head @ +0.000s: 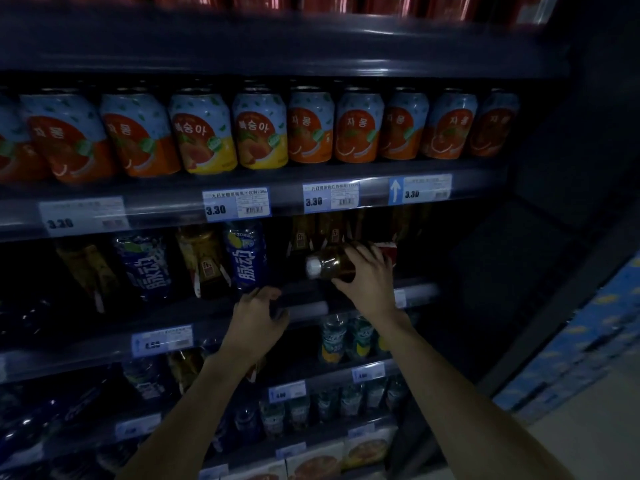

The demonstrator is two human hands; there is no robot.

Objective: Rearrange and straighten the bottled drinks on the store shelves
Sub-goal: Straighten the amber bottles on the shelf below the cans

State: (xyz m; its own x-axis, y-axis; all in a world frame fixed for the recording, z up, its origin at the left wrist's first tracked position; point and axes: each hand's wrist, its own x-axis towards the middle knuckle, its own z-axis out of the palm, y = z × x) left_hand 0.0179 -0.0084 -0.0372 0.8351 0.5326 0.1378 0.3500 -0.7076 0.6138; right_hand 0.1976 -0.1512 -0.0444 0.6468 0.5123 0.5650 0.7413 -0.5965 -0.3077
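Observation:
My right hand (367,277) grips a brown tea bottle (332,266) that lies on its side, white cap pointing left, in front of the second shelf. Behind it stand more brown tea bottles (301,237) with red labels. My left hand (258,315) hovers at the shelf's front rail (304,308), fingers curled and holding nothing, just below a blue drink bottle (247,256). Left of that stand another brown bottle (204,258), a second blue bottle (143,266) and a tilted brown bottle (86,268).
A row of orange and yellow juice cans (259,129) fills the shelf above, with price tags (237,204) on its rail. Green-capped bottles (334,337) and more drinks sit on lower shelves. Blue printed cartons (588,341) stand at the right on the floor.

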